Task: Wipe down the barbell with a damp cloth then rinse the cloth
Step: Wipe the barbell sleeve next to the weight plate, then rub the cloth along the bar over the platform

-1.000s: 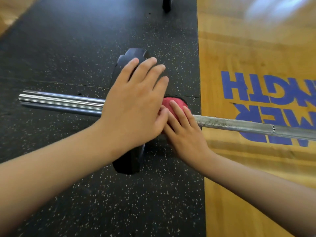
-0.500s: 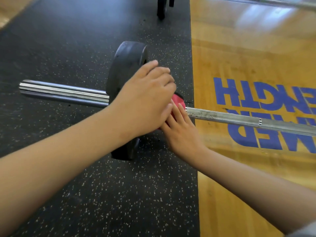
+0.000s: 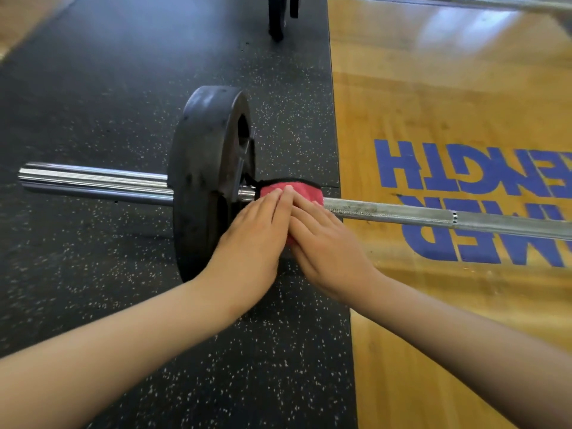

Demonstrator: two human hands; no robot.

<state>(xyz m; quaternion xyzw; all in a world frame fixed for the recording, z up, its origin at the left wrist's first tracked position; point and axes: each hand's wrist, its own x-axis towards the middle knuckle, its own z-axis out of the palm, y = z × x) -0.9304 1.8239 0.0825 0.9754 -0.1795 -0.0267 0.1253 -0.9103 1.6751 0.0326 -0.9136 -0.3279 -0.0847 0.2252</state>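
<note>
Hands together at frame centre: left hand [image 3: 250,233] and right hand [image 3: 328,243] press flat-fingered on the red cloth [image 3: 294,190], draped over the bar [image 3: 402,212] just beside the plate [image 3: 210,181]. Wiping's underway; next, I reckon, slide the cloth rightward along the bar.

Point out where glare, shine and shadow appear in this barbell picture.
In the head view, pale glare washes the wooden floor at top right, bright streaks run along the chrome sleeve, and the weight plate throws a soft shadow onto the rubber mat.
</note>
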